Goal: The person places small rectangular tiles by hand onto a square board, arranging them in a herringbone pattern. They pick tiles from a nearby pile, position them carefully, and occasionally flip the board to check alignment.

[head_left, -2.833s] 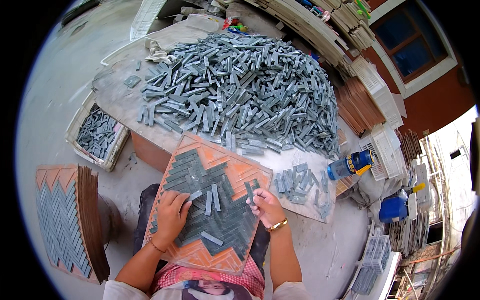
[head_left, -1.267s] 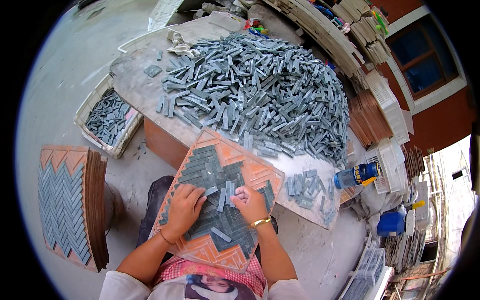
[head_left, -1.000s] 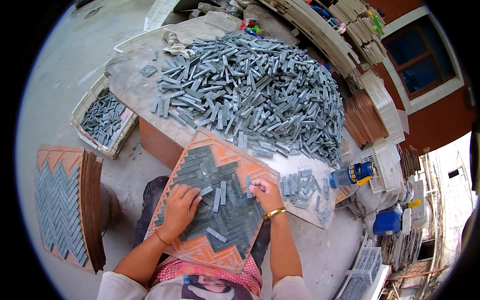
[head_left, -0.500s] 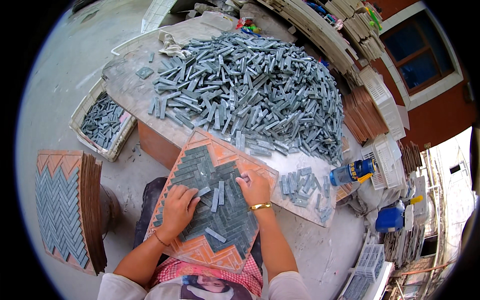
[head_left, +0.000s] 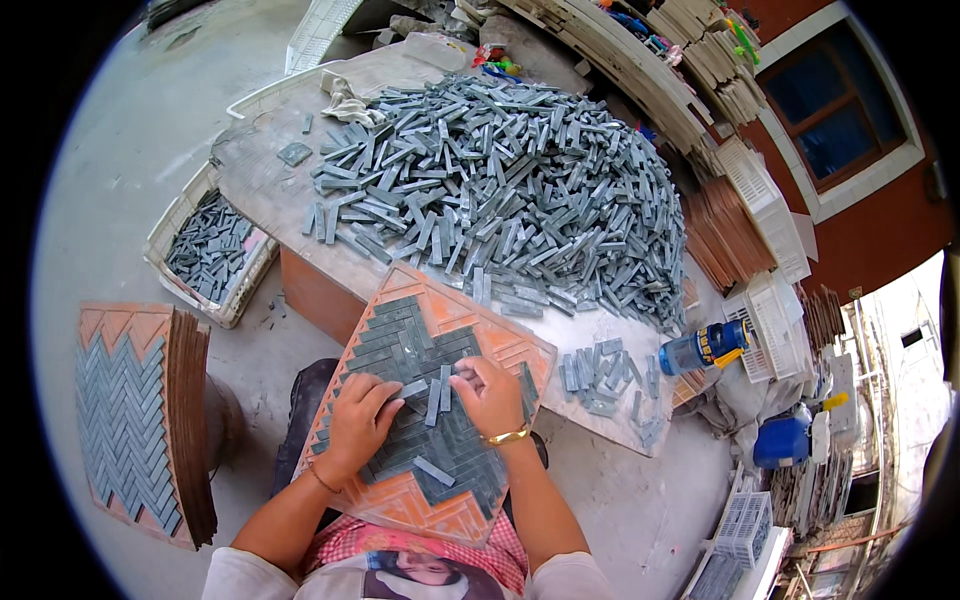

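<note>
I have my left hand (head_left: 360, 420) over the left half of an orange grooved board (head_left: 512, 336), its fingers bent and its thumb brought in to pinch the end of a short grey tile (head_left: 414, 388). My right hand (head_left: 492, 398) is above the board's right half with its fingers curled, the tips just beside a pair of loose tiles (head_left: 433, 403); I cannot tell whether it has hold of anything.

The board lies tilted across the lap, its far corner reaching the near edge of the table (head_left: 250, 170). Dark herringbone tiles (head_left: 400, 345) cover its middle, while orange grooves show along its far and near edges. One more loose tile (head_left: 433, 471) rests on the pattern toward the near edge.

On the table I see a large heap of grey tiles (head_left: 500, 190), with a small group of tiles (head_left: 600, 377) near the close right corner and a blue bottle (head_left: 690, 352) by the right edge. Off the table's left edge stands a white crate (head_left: 246, 290) of tiles, and nearer me a stack of boards (head_left: 186, 430), its top one tiled.
</note>
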Motion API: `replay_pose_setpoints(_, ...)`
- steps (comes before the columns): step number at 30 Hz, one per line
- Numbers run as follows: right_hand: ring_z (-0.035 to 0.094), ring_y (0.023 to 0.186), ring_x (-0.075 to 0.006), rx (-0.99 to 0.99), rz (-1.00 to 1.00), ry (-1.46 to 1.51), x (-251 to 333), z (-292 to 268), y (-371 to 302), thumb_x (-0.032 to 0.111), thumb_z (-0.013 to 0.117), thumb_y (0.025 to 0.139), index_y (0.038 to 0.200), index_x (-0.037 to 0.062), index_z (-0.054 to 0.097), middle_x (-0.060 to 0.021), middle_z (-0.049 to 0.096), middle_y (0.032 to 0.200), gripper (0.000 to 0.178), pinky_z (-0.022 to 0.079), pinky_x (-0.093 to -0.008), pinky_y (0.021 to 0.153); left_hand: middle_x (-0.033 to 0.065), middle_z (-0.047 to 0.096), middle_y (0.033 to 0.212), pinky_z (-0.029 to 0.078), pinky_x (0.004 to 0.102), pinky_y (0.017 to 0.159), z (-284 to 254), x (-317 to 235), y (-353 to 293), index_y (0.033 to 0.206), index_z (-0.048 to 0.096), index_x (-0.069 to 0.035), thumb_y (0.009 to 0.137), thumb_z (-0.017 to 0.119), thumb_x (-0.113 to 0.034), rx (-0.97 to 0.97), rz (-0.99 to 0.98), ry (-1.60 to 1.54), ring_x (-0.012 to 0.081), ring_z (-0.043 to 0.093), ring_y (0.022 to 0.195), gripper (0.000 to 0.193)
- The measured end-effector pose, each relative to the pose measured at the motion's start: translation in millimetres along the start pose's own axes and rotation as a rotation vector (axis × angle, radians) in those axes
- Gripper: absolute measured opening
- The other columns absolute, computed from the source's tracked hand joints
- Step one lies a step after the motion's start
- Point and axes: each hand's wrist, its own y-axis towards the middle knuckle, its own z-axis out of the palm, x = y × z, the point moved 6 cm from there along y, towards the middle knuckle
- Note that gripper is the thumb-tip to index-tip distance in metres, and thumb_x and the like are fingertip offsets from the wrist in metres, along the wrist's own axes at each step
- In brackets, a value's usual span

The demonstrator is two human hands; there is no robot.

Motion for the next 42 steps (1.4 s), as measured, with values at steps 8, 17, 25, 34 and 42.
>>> replay_pose_setpoints(8, 0.056, 0.064, -0.0050, 0.116, 0.257, 0.689, -10.4, 1.1, -35.5, 0.004, 0.068, 0.079, 0.092, 0.0018, 0.054, -0.0017, 0.058, 0.076, 0.019, 0.046, -0.0184, 0.054, 0.0087, 0.053, 0.079, 0.043, 0.0355, 0.065, 18.1, -31.0, 9.3, 0.090, 0.062, -0.004, 0.065, 0.070, -0.003, 0.074, 0.146, -0.108, 0.0266, 0.051, 0.074, 0.027)
replay_pose_setpoints(17, 0.056, 0.066, -0.0084, -0.066, 0.395, 0.854, -57.9, -42.5, -23.9, 0.003, 0.065, 0.080, 0.095, 0.0017, 0.055, -0.0021, 0.057, 0.081, 0.018, 0.048, -0.0205, 0.055, 0.0086, 0.054, 0.080, 0.045, 0.0331, 0.064, 73.7, -58.4, 45.6, 0.094, 0.061, 0.000, 0.070, 0.066, 0.000, 0.192, 0.102, -0.299, 0.0261, 0.054, 0.075, 0.024)
replay_pose_setpoints(25, 0.055, 0.056, -0.0071, -0.090, 0.321, 0.329, -74.9, -76.0, -4.3, 0.012, 0.065, 0.079, 0.081, 0.0007, 0.063, -0.0021, 0.061, 0.066, 0.012, 0.044, -0.0209, 0.054, 0.0109, 0.051, 0.122, 0.038, 0.0397, 0.094, 85.9, -37.5, 64.9, 0.119, 0.051, -0.002, 0.078, 0.063, -0.013, 0.298, 0.250, 0.154, 0.0265, 0.048, 0.111, 0.044)
replay_pose_setpoints(34, 0.059, 0.056, -0.0142, 0.005, 0.236, -0.113, -83.6, -74.0, 15.9, 0.018, 0.065, 0.077, 0.078, 0.0022, 0.065, -0.0056, 0.063, 0.066, 0.016, 0.046, -0.0282, 0.056, 0.0073, 0.041, 0.137, 0.025, 0.0426, 0.106, 87.5, -22.9, 40.7, 0.128, 0.046, -0.007, 0.081, 0.060, -0.025, 0.504, 0.288, 0.378, 0.0229, 0.035, 0.129, 0.052)
replay_pose_setpoints(42, 0.060, 0.063, -0.0125, -0.002, 0.250, 0.214, -85.0, -67.5, 13.8, 0.008, 0.068, 0.072, 0.079, 0.0029, 0.063, -0.0043, 0.063, 0.068, 0.010, 0.046, -0.0257, 0.059, 0.0073, 0.042, 0.136, 0.026, 0.0425, 0.106, 84.4, -25.4, 41.4, 0.128, 0.045, -0.007, 0.082, 0.060, -0.024, 0.483, 0.290, 0.368, 0.0223, 0.036, 0.128, 0.052)
